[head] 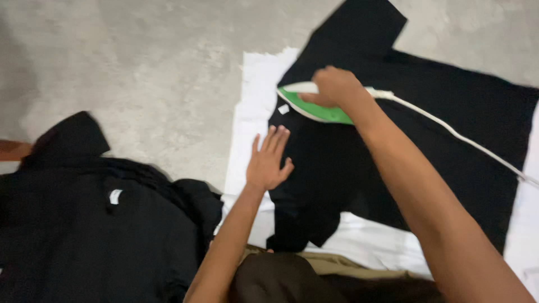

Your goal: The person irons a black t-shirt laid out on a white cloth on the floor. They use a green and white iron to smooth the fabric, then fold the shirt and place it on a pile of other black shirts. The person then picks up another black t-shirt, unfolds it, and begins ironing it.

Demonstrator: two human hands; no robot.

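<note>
Down at six o'clock a knee in olive trousers shows, and at eight o'clock a pile of black clothes lies on the grey floor. No box or basket is in view, so nothing is held inside anything.

Toward the centre, the left hand lies flat with fingers spread apart, pressing the edge of the black shirt, which is spread over a white sheet. At twelve o'clock the right hand is closed around the handle of the green and white iron, which sits on the shirt near the collar, I think, as the picture is blurred. Its white cord runs off to three o'clock.

To iron well, the flat hand should keep the cloth stretched and stay away from the hot plate.
</note>
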